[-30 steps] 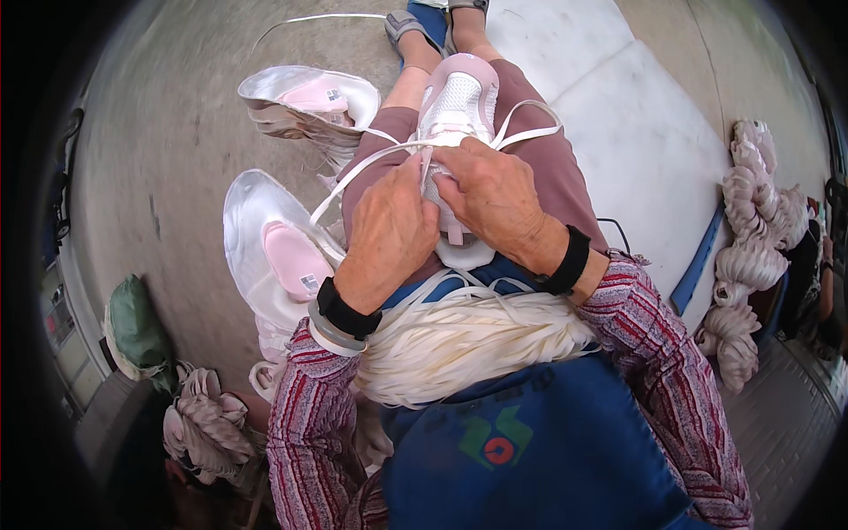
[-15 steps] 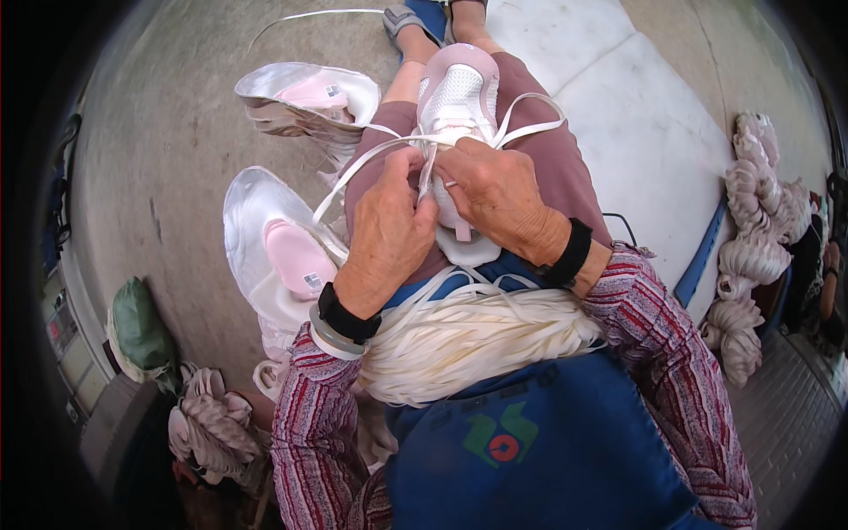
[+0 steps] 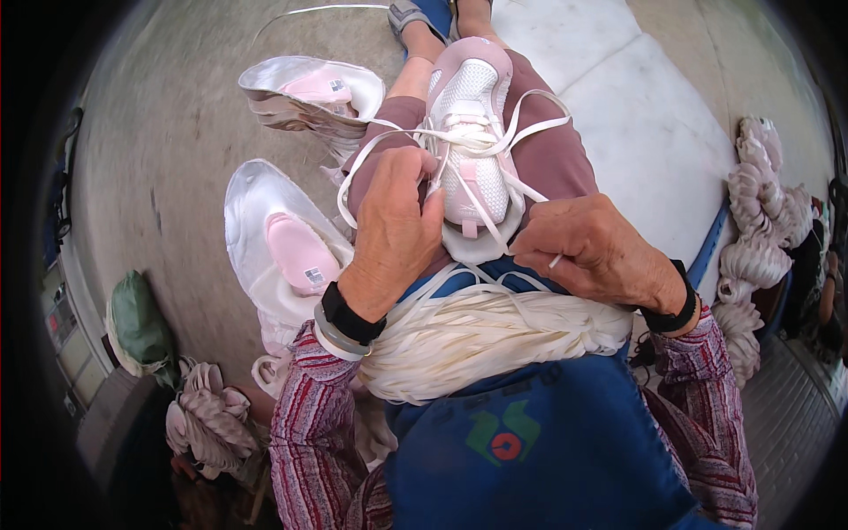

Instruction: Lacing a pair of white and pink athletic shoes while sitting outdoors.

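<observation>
On my lap lies a white mesh shoe upper (image 3: 468,88) with a mauve-pink toe, its tongue and pull tab toward me. White shoelace (image 3: 527,187) runs through its eyelets, with loose loops lying to both sides. My left hand (image 3: 393,234) pinches the upper's left eyelet edge between thumb and fingers. To the right and nearer me, my right hand (image 3: 596,252) is closed on the shoelace, which stretches from the upper to its fingertips; a short end pokes out below them. A thick bundle of cream laces (image 3: 495,336) lies across my lap on a blue apron (image 3: 548,433).
Nested stacks of white uppers with pink linings (image 3: 300,252) stand on the left, another stack (image 3: 309,93) beyond. Tied bundles of uppers (image 3: 755,252) sit at right, more (image 3: 208,420) at lower left beside a green bag (image 3: 141,327). A white slab (image 3: 627,106) lies ahead right.
My right hand has moved from the upper's eyelets down and to the right, drawing lace with it. My left hand stays at the eyelet edge. More of the tongue now shows.
</observation>
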Tool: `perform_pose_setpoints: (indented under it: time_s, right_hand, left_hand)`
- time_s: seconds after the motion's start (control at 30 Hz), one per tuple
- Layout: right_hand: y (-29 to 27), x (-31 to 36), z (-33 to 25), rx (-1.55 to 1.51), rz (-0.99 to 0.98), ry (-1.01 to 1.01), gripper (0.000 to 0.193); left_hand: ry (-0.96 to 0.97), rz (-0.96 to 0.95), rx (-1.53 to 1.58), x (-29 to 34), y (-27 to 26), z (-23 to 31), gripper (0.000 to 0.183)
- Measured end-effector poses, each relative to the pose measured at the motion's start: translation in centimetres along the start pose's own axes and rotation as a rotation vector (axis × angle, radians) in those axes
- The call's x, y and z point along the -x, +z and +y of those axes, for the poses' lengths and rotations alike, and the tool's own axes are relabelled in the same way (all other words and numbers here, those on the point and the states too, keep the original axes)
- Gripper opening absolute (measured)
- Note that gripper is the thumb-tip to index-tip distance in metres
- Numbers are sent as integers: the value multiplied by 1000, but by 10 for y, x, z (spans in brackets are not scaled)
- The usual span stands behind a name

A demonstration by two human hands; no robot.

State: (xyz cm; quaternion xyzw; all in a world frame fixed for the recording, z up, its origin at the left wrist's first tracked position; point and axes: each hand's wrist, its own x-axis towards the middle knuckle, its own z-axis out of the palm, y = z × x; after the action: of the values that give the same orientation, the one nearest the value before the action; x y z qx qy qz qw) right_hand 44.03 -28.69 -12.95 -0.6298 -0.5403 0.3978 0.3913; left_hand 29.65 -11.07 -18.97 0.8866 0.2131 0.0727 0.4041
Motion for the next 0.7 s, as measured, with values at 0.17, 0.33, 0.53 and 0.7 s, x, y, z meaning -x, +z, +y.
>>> perform_pose_setpoints:
  time_s: [0.17,0.33,0.53,0.7]
  right_hand:
    - [-2,-5,8,-55,107,51,6]
    - [-4,-6,13,-80,119,245,14]
    - [-7,-3,25,-114,205,352,18]
    - [7,-9,35,78,225,146,15]
  left_hand:
    - [400,3,-155,-6,-2,10,24]
    - [550,-169,-231,2,-5,16,18]
    - [488,-590,28,38,1,46,5]
    - [-108,-421,267,24,-10,37,14]
